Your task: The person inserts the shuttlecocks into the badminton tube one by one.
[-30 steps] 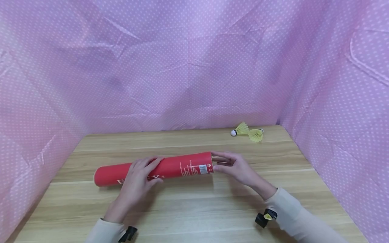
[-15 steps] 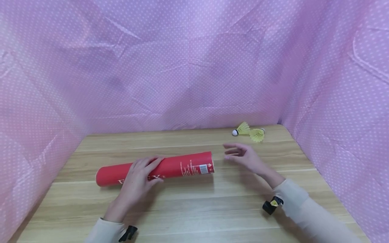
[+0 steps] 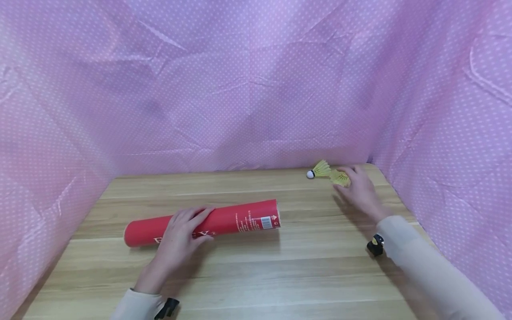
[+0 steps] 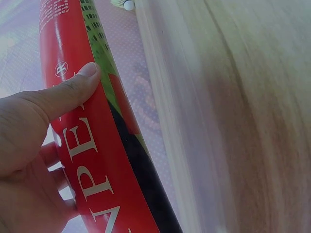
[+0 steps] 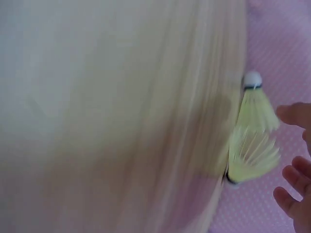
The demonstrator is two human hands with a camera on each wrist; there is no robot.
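Observation:
My left hand point(image 3: 178, 242) grips a red shuttlecock tube point(image 3: 240, 218) round its middle, and the tube lies sideways above the table with its barcode end to the right. In the left wrist view the thumb presses over the white lettering on the tube point(image 4: 90, 160), beside a green and black printed strip. My right hand point(image 3: 362, 193) reaches to the far right of the table, thumb and fingers spread around a yellow shuttlecock point(image 3: 340, 178). In the right wrist view its fingertips are apart from that shuttlecock point(image 5: 252, 158). Another yellow shuttlecock point(image 3: 321, 168) with a white cork lies just left.
The wooden table point(image 3: 248, 275) ends at the back against a pink polka-dot cloth point(image 3: 248, 89), which also hangs along both sides. Both shuttlecocks lie close to the back edge. A black wrist camera point(image 3: 375, 246) sits on the right sleeve.
My right hand has left the tube's right end and moved right and back to the farther-right shuttlecock. The left hand and the tube have stayed almost in place.

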